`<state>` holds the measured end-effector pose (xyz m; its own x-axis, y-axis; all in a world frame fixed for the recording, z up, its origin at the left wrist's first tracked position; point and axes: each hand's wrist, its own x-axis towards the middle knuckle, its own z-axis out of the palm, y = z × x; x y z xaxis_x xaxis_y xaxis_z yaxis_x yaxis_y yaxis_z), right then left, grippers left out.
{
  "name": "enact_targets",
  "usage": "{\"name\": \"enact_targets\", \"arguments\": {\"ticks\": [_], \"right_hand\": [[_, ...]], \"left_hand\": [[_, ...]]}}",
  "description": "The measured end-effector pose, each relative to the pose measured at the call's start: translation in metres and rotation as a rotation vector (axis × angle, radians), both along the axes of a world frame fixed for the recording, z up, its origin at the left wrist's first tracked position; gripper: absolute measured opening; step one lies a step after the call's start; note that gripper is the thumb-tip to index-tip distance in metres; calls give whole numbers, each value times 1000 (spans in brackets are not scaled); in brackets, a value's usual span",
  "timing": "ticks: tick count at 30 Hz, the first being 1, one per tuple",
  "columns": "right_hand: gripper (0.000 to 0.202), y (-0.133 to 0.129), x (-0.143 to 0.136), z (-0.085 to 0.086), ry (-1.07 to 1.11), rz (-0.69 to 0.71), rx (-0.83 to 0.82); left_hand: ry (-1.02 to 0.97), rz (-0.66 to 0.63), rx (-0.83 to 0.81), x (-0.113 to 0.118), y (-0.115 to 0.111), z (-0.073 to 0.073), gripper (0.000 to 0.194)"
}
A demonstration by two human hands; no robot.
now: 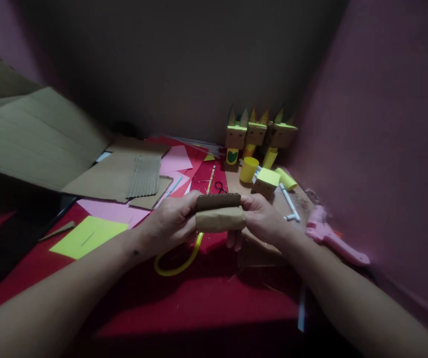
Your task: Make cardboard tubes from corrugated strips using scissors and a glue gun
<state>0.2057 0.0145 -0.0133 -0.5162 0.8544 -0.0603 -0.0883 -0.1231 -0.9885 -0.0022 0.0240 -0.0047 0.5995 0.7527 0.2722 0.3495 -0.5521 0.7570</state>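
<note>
Red surface [184, 303]: lime paper [100, 232], pink sheet [113, 211] left; cardboard [233, 178] right.

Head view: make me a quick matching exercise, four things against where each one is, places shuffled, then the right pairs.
Things
1. cardboard piece
2. pink glue gun
3. yellow-green sheet
4. box-headed figures

Places
A. flat on the red surface, on the left side of the view
B. side by side at the back, near the dark wall
C. between the left hand and the right hand
D. on the right side, close to the pink wall

Pairs: 1-C, 2-D, 3-A, 4-B
</note>
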Motion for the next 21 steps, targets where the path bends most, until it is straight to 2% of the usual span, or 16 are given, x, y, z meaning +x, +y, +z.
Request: {"name": "enact_targets", "arguments": {"ticks": [3, 5, 8, 11, 13, 15, 17, 21], "right_hand": [[43, 2, 1, -3, 51, -5, -48], [46, 2, 1, -5, 83, -11, -88], [49, 2, 0, -6, 103, -19, -134], [49, 1, -2, -5, 114, -11, -154], [47, 1, -2, -4, 103, -2, -139], [43, 0, -2, -3, 83, 11, -102], [37, -2, -2, -3, 50, 27, -54], [24, -4, -2, -2, -100, 19, 116]], "left_hand": [[-72, -69, -216, 5, 1, 2, 29], [-87, -90, -279, 7, 0, 3, 29], [-28, -53, -183, 6, -1, 1, 26], [48, 1, 15, 3, -2, -3, 29], [69, 56, 131, 1, -2, -4, 30], [53, 88, 170, 0, -2, -4, 25], [-38, 53, 53, 2, -3, -1, 16], [-355, -29, -458, 10, -5, 6, 15]]}}
